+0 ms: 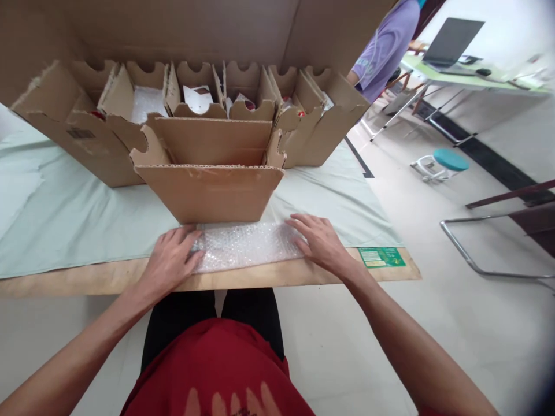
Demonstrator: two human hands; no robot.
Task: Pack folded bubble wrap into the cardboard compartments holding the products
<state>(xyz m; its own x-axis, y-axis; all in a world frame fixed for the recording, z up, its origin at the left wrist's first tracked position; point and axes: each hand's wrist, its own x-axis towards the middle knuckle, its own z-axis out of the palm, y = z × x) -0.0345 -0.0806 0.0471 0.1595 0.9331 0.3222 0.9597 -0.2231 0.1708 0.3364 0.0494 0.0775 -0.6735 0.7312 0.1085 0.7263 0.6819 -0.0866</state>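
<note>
A sheet of clear bubble wrap (245,245) lies flat at the near edge of the table (78,280). My left hand (171,257) rests palm down on its left end, fingers stretched out. My right hand (318,240) lies flat on its right end, fingers spread. Just beyond the wrap stands an open cardboard box (208,190). Behind it is a large cardboard carton (87,141) divided into several compartments, some holding white and red items.
A pale green cloth (65,214) covers most of the table. A green label (381,257) sits at the table's right corner. To the right is open floor with a teal stool (448,160), a metal chair frame (477,254), and another person (384,49) at a desk with a laptop (453,43).
</note>
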